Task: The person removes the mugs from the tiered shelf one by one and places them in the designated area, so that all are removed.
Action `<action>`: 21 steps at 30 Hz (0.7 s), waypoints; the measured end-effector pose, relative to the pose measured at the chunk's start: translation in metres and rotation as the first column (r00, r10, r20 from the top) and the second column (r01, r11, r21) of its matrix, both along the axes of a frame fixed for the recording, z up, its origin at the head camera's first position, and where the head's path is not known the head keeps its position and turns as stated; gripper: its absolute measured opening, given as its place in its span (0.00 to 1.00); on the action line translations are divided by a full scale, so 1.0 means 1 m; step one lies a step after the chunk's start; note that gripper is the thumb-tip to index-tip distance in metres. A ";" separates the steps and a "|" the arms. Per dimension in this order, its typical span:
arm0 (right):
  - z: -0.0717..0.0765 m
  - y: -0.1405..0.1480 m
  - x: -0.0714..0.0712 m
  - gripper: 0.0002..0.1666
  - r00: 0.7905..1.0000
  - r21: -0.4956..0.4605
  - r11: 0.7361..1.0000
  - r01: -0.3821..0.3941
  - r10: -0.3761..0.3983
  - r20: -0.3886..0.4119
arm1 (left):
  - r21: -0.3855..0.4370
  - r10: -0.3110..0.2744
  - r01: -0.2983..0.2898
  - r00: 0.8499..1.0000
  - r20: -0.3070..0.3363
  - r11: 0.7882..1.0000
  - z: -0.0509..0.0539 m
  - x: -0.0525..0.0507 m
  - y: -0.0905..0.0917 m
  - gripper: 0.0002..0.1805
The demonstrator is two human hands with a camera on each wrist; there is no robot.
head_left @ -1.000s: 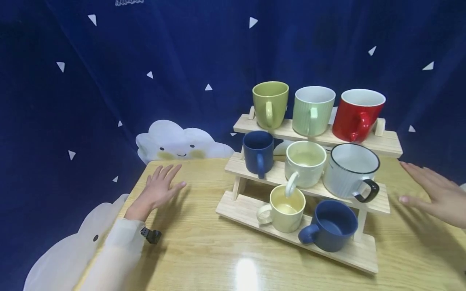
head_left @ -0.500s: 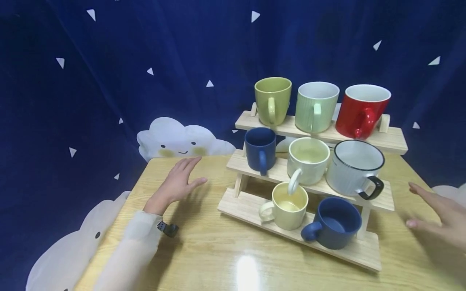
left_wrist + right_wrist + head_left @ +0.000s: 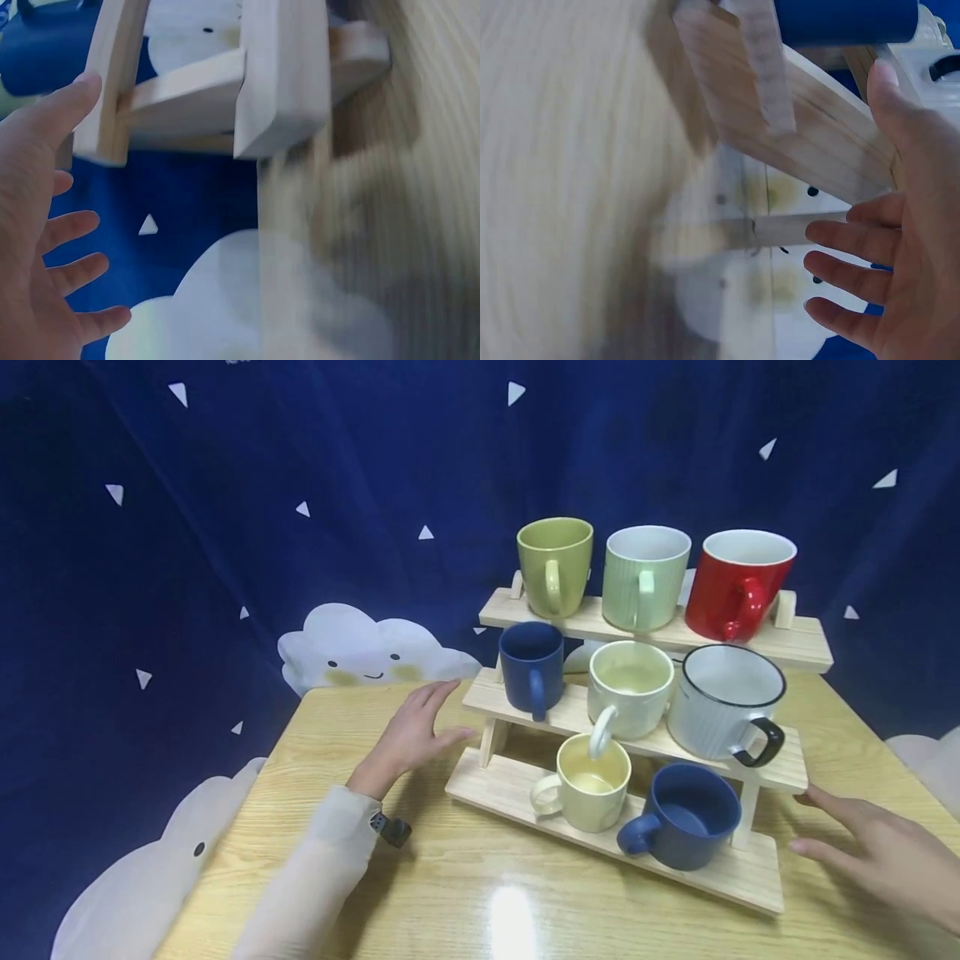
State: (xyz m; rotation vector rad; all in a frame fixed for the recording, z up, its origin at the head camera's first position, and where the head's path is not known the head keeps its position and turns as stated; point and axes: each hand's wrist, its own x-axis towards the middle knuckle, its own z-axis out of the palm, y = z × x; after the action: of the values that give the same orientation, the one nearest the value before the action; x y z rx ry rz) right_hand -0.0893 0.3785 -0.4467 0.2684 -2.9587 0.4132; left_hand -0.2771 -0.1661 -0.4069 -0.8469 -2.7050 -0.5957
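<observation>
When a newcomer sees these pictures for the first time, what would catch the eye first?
Probably the glossy red mug, at the right end of the top row on the wooden rack. The black-handled white mug below it, in the middle row, would likely come next. Then perhaps the left hand and right hand, one at each side of the rack.

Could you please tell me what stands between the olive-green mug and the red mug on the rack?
A mint-green mug stands between the olive-green mug and the red mug on the rack's top shelf, as the head view shows.
</observation>
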 end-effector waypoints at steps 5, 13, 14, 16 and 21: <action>0.000 -0.017 0.006 0.46 1.000 -0.019 1.000 0.019 -0.019 0.018 | 0.035 -0.010 0.011 1.000 -0.030 0.999 -0.009 0.002 0.016 0.45; -0.003 -0.036 0.014 0.47 0.998 -0.010 0.999 0.038 -0.037 0.059 | 0.029 0.021 -0.021 1.000 -0.016 0.999 -0.020 0.005 0.034 0.47; -0.004 -0.037 0.014 0.46 0.998 -0.012 0.999 0.038 -0.038 0.042 | 0.037 0.035 -0.035 0.999 -0.004 0.999 -0.021 0.005 0.036 0.48; -0.005 -0.040 0.015 0.43 0.999 -0.015 0.999 0.031 -0.030 0.012 | 0.054 0.067 -0.069 0.997 0.027 0.996 -0.022 0.007 0.040 0.49; -0.008 -0.046 0.014 0.34 0.995 -0.031 0.999 -0.012 0.009 -0.095 | 0.092 0.117 -0.125 0.989 0.088 0.988 -0.024 0.013 0.045 0.50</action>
State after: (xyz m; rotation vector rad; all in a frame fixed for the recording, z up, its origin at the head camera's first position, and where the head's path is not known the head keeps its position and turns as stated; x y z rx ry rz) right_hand -0.0754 0.3321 -0.4545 0.2915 -2.8562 0.4355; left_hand -0.2646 -0.1209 -0.4308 -0.6414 -2.7505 -0.7438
